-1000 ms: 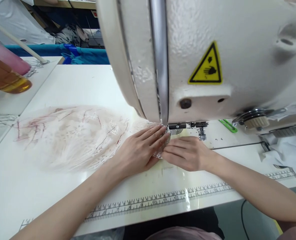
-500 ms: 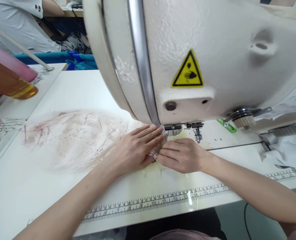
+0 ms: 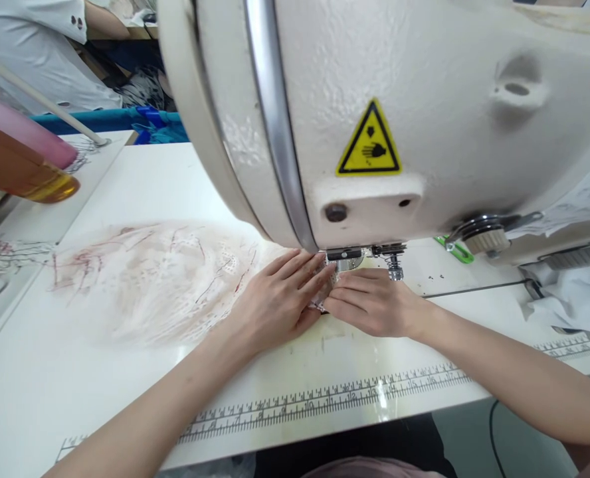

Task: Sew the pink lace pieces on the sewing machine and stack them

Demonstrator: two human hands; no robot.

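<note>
While the sheer pale cloth [image 3: 165, 285] lies on the white table [image 3: 140, 179], its right end sits below the sewing machine [image 3: 399, 79]. We lay our left hand [image 3: 280, 295] palm down on that end, fingers extended and close together. We set our right hand [image 3: 375, 302] just beside it, fingers bent and pressed together at the cloth's edge; we cannot tell whether they pinch it. Reddish threads [image 3: 82, 262] cross the cloth. Nearer to us, a printed ruler [image 3: 309, 405] runs along the table's edge. On the machine, we see a yellow warning sticker [image 3: 369, 143].
</note>
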